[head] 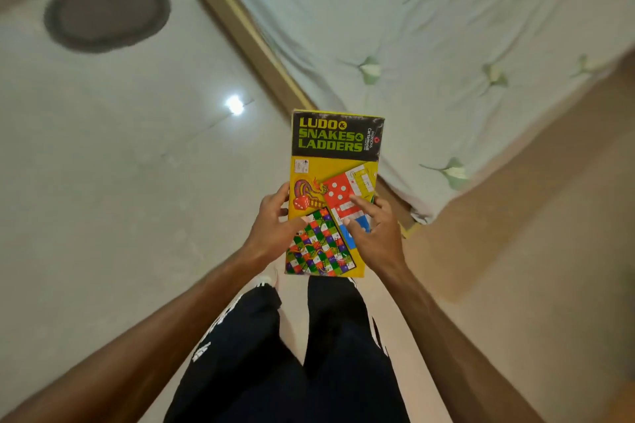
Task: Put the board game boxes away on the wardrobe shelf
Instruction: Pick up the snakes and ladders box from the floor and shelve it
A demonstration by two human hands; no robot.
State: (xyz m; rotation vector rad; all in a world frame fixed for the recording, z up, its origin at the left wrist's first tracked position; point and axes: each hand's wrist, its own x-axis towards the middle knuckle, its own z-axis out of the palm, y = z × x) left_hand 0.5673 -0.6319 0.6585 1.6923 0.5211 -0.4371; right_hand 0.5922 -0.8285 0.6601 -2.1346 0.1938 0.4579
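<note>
Fingers of left hand (pixel 271 230), right hand (pixel 376 237) curled round Ludo box (pixel 335 148) edges; bed (pixel 446 27) rightward, floor (pixel 120 165) leftward.

Some fingers of the left hand (pixel 271 230) and right hand (pixel 376 237) are hidden behind the box (pixel 335 161). Its small print (pixel 369 139) is too tiny to read. The dark round thing (pixel 107 12) is blurry, maybe a mat. The bed (pixel 446 27) runs off the top and right edges.

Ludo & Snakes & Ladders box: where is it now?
Head view, centre frame: the box is held between the left hand and right hand, above the floor, beside the near corner of the bed.
</note>
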